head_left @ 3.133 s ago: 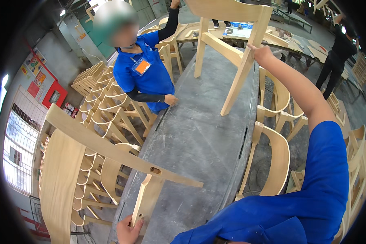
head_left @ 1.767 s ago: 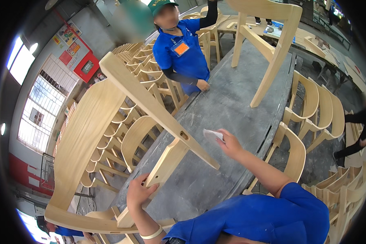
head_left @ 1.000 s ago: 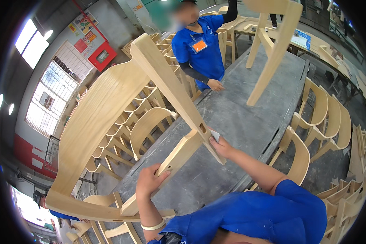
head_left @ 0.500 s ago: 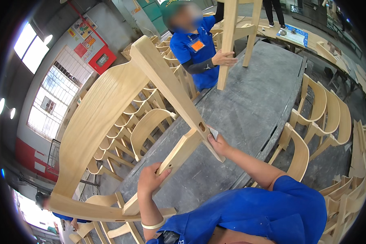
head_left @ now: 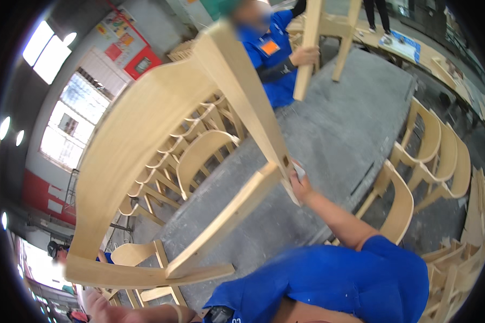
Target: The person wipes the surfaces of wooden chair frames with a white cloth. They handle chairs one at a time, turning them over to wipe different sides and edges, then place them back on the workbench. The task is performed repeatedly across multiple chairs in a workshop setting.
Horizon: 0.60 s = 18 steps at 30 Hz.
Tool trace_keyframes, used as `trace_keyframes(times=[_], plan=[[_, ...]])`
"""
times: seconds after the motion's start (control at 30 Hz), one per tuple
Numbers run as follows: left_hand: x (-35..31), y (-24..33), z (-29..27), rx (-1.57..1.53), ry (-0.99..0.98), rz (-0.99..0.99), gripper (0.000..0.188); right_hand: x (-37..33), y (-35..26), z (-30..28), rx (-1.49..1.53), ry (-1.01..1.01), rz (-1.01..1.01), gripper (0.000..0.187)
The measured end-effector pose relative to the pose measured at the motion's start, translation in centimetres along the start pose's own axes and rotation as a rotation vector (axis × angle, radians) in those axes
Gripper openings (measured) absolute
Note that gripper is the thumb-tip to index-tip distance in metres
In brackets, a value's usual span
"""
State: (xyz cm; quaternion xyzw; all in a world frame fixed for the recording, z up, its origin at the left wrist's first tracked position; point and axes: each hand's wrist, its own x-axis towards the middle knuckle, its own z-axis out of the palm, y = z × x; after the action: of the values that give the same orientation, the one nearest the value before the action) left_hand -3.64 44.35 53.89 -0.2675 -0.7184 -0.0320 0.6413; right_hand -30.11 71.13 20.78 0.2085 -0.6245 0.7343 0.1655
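A pale wooden chair back frame (head_left: pixel 110 129) stands tilted before me: a broad curved backrest, two legs and a rail between them. My right hand (head_left: pixel 302 185) is closed around the leg on the right, close to its slot and the rail's end. A small whitish flat piece (head_left: pixel 299 171) shows at that hand; I cannot make out what it is. At the lower left, my left hand (head_left: pixel 105 309) is off the rail, below the other leg. Motion blurs its fingers, and whether it touches the frame is unclear.
A long grey worktable (head_left: pixel 355 102) lies under the frame. Across it, a person in blue (head_left: pixel 280 70) grips another wooden frame (head_left: pixel 310 51). Curved chair backs (head_left: pixel 396 210) line the right side, and more chairs (head_left: pixel 205 156) stand on the left. Another person (head_left: pixel 59 250) is at far left.
My left hand has let go of the rail and swung down to the lower left. The frame's upper end appears shifted slightly right and up. My right hand keeps its hold on the leg.
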Motion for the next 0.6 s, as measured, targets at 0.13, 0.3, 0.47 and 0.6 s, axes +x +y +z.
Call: trace_keyframes(times=[0.13,0.3,0.47,0.6], plan=[[4.0,-3.6,-6.2,0.521,-0.036,-0.118,0.035,0.0,0.1,0.1,0.06,0.051,-0.073,0.053],[4.0,-10.0,-7.4,0.272,-0.333,-0.781,0.042,0.0,-0.5,-0.3,0.065,0.025,-0.054,0.051],[2.8,-12.9,-9.2,0.213,-0.498,-0.92,0.022,0.0,0.8,-0.4,-0.093,0.052,-0.057,0.046],[0.0,-14.2,-9.0,0.213,-0.285,-0.858,0.024,1.5,-0.8,-0.7,-0.004,-0.026,-0.034,0.041]])
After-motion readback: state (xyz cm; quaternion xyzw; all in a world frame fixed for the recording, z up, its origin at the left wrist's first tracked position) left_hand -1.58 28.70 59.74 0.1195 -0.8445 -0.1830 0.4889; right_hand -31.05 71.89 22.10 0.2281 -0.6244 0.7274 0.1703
